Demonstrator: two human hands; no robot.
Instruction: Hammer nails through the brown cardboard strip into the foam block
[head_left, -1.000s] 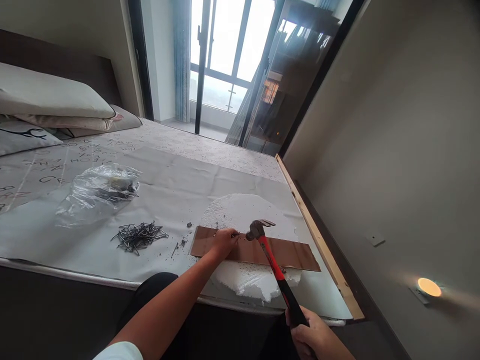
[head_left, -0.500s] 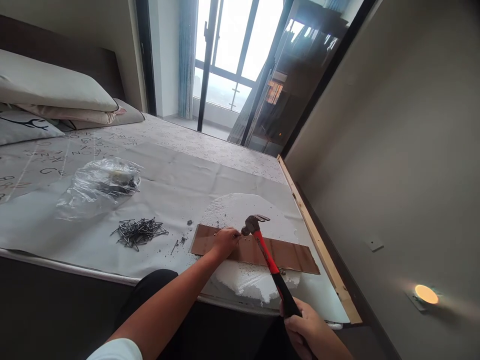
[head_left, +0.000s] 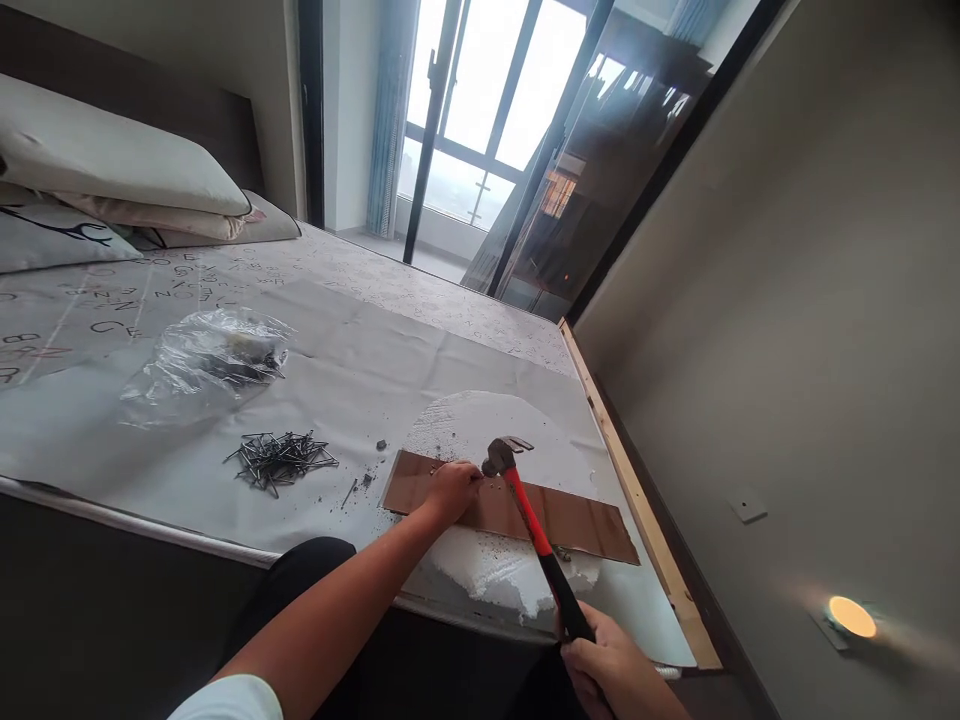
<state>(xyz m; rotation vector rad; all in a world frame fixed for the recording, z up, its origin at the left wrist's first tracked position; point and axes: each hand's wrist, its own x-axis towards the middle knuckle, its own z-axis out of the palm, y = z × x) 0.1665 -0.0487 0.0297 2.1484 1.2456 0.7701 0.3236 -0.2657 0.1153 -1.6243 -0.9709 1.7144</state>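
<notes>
My right hand (head_left: 611, 655) is wrapped round the black grip of a claw hammer (head_left: 531, 512) with a red upper handle. Its steel head is beside the fingertips of my left hand (head_left: 454, 490), claw pointing right. My left hand rests on a brown board (head_left: 581, 518), fingers pinched together; whatever they hold is too small and hidden to make out. The board lies across a rough white foam slab (head_left: 487, 410). Left of it is a pile of nails (head_left: 281, 460), with one loose nail (head_left: 349, 493) and dark crumbs between pile and board.
A clear plastic bag (head_left: 202, 365) with dark contents lies behind the nails. Grey sheeting (head_left: 375, 350) covers part of the bed. A wooden rail (head_left: 630, 480) runs along the right edge near the wall. Folded bedding (head_left: 127, 160) is at the far left; glass doors stand behind.
The view has shifted slightly. My right hand and the hammer's handle end have moved a little left. The hammer head stays beside my left fingertips, and my left hand keeps its place on the board.
</notes>
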